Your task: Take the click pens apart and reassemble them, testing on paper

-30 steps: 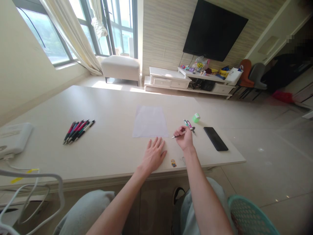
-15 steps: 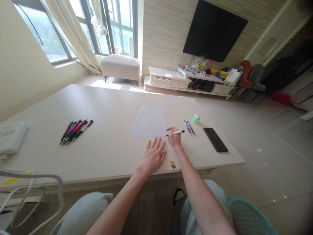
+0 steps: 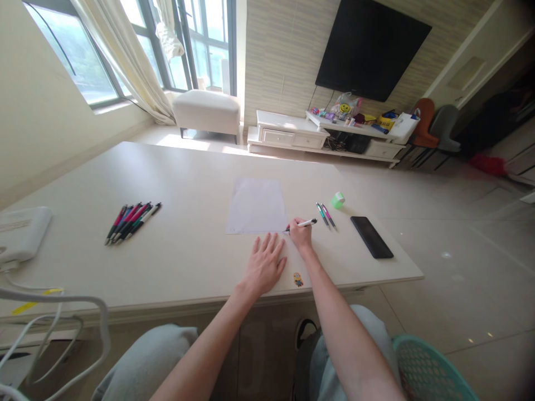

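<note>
A sheet of white paper (image 3: pixel 256 205) lies on the pale table (image 3: pixel 188 262). My left hand (image 3: pixel 266 262) rests flat with fingers spread, its fingertips at the paper's near edge. In my right hand (image 3: pixel 300 234) is a white and black pen (image 3: pixel 308 222), gripped between the fingers. The pen's dark tip points left, at the paper's near right corner; whether it touches cannot be made out. Two more pens (image 3: pixel 326 216), one teal and one pink, lie to the right of that hand. A small cartoon sticker (image 3: pixel 297 279) sits near the table's front edge.
Several pens (image 3: pixel 130 224) lie in a bundle on the left. At the right are a green and white small container (image 3: pixel 337 200) and a black phone (image 3: pixel 371 237). A white device (image 3: pixel 25 234) with cables is at the far left; a teal basket (image 3: pixel 434 367) stands below right.
The whole view has shifted slightly. Both hands keep nearly the same place by the paper, the right one still holding the pen, with only a slight shift at the near right corner.
</note>
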A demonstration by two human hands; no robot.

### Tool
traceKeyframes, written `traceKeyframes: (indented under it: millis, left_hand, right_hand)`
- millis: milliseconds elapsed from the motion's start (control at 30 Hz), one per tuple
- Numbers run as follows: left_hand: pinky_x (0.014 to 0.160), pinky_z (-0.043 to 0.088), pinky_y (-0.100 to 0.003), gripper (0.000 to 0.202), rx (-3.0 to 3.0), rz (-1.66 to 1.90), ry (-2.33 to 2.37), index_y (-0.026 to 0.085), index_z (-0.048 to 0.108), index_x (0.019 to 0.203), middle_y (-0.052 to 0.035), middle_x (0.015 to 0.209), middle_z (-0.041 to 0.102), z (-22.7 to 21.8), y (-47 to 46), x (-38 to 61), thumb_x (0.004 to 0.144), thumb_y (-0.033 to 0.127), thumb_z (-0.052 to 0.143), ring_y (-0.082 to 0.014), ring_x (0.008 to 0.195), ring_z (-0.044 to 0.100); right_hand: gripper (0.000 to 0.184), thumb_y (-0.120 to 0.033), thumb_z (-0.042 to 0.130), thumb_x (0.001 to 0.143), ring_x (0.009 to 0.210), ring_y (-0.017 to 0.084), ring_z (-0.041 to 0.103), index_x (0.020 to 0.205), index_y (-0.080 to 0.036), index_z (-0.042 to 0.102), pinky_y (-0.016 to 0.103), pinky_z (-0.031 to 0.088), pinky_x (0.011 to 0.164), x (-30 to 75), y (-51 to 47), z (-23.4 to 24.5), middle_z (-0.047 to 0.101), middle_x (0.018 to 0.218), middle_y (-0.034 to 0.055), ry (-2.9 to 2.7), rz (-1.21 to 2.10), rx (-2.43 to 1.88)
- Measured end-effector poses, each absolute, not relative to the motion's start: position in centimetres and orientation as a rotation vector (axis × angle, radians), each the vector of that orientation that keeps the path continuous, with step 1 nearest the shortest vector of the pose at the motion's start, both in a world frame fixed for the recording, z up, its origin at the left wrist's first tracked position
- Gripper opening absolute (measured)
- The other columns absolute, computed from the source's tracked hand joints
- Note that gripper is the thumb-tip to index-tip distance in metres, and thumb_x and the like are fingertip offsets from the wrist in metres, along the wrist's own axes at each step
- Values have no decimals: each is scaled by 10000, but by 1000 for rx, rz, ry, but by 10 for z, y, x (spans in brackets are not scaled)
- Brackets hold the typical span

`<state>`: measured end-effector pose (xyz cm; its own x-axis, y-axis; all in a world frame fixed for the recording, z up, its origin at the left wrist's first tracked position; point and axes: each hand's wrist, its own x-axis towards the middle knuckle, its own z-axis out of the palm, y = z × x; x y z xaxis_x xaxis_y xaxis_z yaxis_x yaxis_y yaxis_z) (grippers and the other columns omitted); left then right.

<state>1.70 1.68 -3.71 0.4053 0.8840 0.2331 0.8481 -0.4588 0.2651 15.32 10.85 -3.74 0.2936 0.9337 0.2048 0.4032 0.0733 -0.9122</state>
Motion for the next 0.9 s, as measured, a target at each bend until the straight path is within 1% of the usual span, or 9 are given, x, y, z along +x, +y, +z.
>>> traceKeyframes:
  millis: [233, 333, 467, 567, 633, 700, 733, 833, 900]
  left_hand:
    - [1116, 140, -485, 492, 2542, 526, 1586, 214, 371, 1370, -82, 1478, 308, -39, 17, 17, 928, 414, 290, -260, 1380, 196]
    - [1117, 138, -486, 492, 2536, 533, 1582, 211, 368, 1371, -83, 1479, 306, -38, 17, 17, 930, 413, 286, -258, 1381, 194]
    - [1112, 154, -495, 475, 2519, 559, 1559, 207, 375, 1361, -88, 1477, 307, -34, 16, 16, 927, 390, 314, -252, 1382, 197]
    - [1097, 231, -458, 400, 2448, 674, 1551, 190, 458, 1288, -94, 1450, 357, -29, 15, 13, 917, 300, 359, -229, 1356, 268]
    - [1043, 338, -400, 333, 2302, 823, 1548, 191, 548, 1180, -91, 1342, 495, -25, 14, 10, 910, 235, 359, -206, 1262, 416]
    - [927, 445, -352, 298, 2062, 952, 1521, 192, 607, 1067, -80, 1119, 642, -21, 9, 8, 903, 223, 360, -186, 1056, 576]
    - [854, 482, -335, 284, 1927, 984, 1485, 186, 618, 1029, -71, 998, 677, -19, 5, 6, 899, 241, 371, -178, 932, 622]
    - [626, 512, -286, 291, 1552, 947, 1295, 152, 612, 973, -53, 775, 679, -12, -15, 3, 872, 364, 439, -150, 643, 628]
    - [542, 493, -261, 367, 1373, 812, 1115, 133, 603, 936, -50, 726, 666, -8, -32, 1, 832, 466, 488, -138, 569, 606]
  right_hand:
    - [228, -217, 438, 662, 481, 134, 481, 449, -193, 515, 239, 350, 488, 153, 109, -37, 505, 424, -10, -1232, 665, -1477]
    - [222, -235, 420, 682, 423, 122, 446, 481, -196, 506, 233, 324, 433, 154, 108, -39, 461, 398, -26, -1154, 717, -1453]
    - [195, -278, 404, 717, 388, 104, 428, 585, -191, 519, 217, 314, 392, 157, 103, -36, 461, 428, -45, -1067, 782, -1403]
    - [201, -292, 466, 712, 391, 102, 442, 816, -166, 583, 215, 343, 404, 160, 89, -26, 493, 461, -62, -1061, 798, -1367]
    - [372, -291, 527, 703, 388, 111, 451, 1047, -152, 555, 224, 366, 417, 161, 72, -17, 495, 449, -79, -1118, 805, -1354]
    - [521, -272, 562, 700, 403, 121, 472, 1201, -153, 486, 234, 391, 439, 162, 50, -8, 515, 449, -77, -1231, 840, -1352]
    - [558, -261, 563, 703, 407, 122, 475, 1242, -162, 462, 234, 393, 438, 162, 38, -5, 526, 455, -72, -1297, 878, -1353]
    - [603, -250, 542, 726, 375, 120, 441, 1313, -210, 411, 221, 354, 387, 161, 2, -5, 504, 437, -83, -1437, 1045, -1346]
    - [568, -249, 533, 742, 360, 115, 419, 1299, -225, 422, 213, 327, 370, 158, -15, -8, 481, 431, -89, -1465, 1076, -1339]
